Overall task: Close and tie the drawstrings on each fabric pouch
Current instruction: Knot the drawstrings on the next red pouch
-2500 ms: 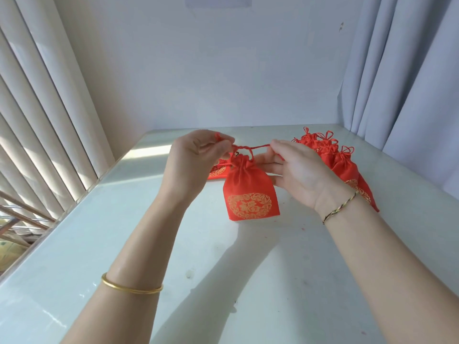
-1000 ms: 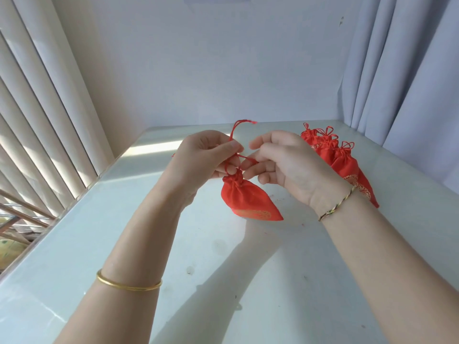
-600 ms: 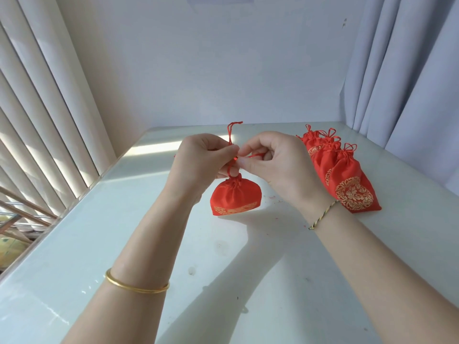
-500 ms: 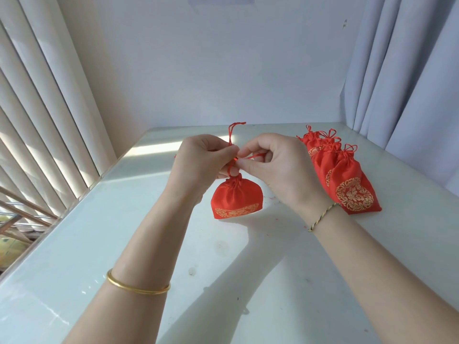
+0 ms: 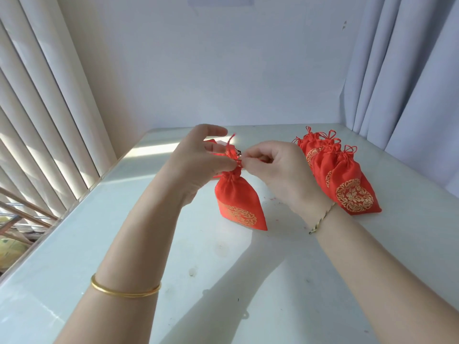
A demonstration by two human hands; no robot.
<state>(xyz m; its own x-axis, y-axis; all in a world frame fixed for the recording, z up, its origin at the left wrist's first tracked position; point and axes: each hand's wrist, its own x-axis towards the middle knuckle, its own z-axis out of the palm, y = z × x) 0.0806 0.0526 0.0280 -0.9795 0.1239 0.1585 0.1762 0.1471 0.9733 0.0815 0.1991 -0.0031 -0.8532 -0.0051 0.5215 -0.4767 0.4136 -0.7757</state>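
1. Pouch (image 5: 237,197) is mid-table (image 5: 223,281), held up by its neck between both hands and tilted. The neck is cinched shut. Cannot tell if the bottom corner touches the table.
2. Left hand (image 5: 198,167): thumb and 1 finger pinch the drawstring (image 5: 231,155) just above the neck, with the index finger lifted free. 1 cord end sticks up past the fingers.
3. Right hand (image 5: 275,175): fingers curled, thumb and forefinger pinching the drawstring right beside the left pinch.
4. My read: closing is done and the knot is in progress.
5. Handling: thin soft fabric, looks light, and the body sags with no stiffness. Take it at the gathered neck or the cord, not the body. The cord is thin and probably slick, so pinch close to the knot; the risk is the loop slipping out.
6. Pile (image 5: 347,184) of at least 3 tied pouches lies overlapped just beyond the right wrist, loops at the far end. Far pouch (image 5: 210,141) is mostly hidden behind the left hand; cannot tell if it is tied.
7. Markings: a gold round emblem (image 5: 242,216) is printed on the pouch and on the pile. The centre may be a character but is not legible. No brand is visible.
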